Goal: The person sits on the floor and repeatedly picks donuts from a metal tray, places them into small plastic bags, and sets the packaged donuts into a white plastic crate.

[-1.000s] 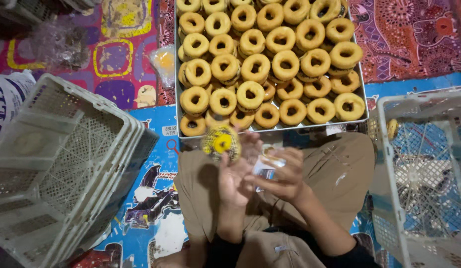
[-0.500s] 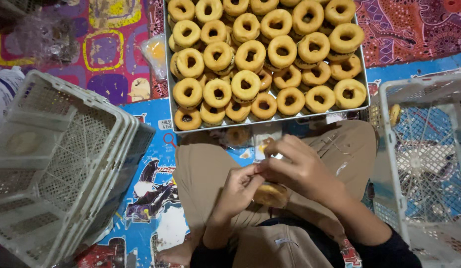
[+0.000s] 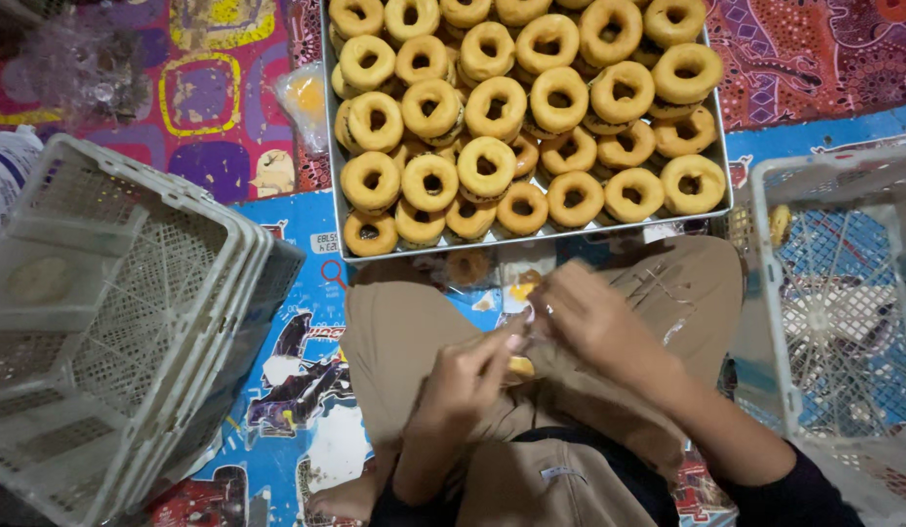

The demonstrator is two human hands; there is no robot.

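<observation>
Both hands meet over the lap. Left hand (image 3: 463, 376) and right hand (image 3: 594, 322) pinch a thin clear plastic wrapper (image 3: 536, 346) holding a small golden ring-shaped pastry (image 3: 521, 366), mostly hidden between the fingers. Step, as judged: closing one piece in its wrap. Beyond the hands, the shallow metal tray (image 3: 338, 210) of golden ring pastries; left, stacked white plastic crates (image 3: 131, 293); right, another white crate (image 3: 765, 244). Next move calls for a firm, even pinch.

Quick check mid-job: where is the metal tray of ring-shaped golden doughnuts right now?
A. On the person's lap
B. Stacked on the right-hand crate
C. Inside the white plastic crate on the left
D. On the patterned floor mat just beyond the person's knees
D: the metal tray of ring-shaped golden doughnuts rests on the patterned floor mat past the knees, between the stacked white plastic crates and the right-hand crate.
</observation>
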